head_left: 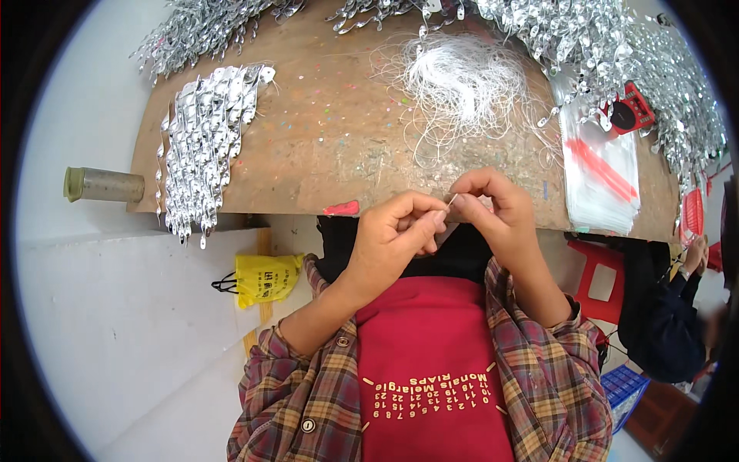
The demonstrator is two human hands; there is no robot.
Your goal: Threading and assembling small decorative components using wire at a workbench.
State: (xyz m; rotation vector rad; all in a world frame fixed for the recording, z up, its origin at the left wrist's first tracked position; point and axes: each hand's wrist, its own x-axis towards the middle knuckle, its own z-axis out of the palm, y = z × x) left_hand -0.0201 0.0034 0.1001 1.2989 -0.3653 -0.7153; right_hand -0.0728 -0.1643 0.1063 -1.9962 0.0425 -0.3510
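My left hand (402, 235) and my right hand (496, 212) meet just past the table's near edge. Both are closed in a pinch, thumb against forefinger. A short stretch of thin pale string (453, 199) shows between the fingertips, and the rest of it is hidden by the fingers. Something greyish shows below the left fingers, too small to make out. Beyond my hands a loose tangle of white string (466, 85) lies on the brown table (331, 115).
Rows of twisted silver strips (208, 138) hang over the table's near left edge. More silver strips (570, 35) heap along the back and right. Clear plastic bags (596, 185) and a red device (631, 112) lie at right. Another person (666, 339) sits at far right, near a red stool (600, 281).
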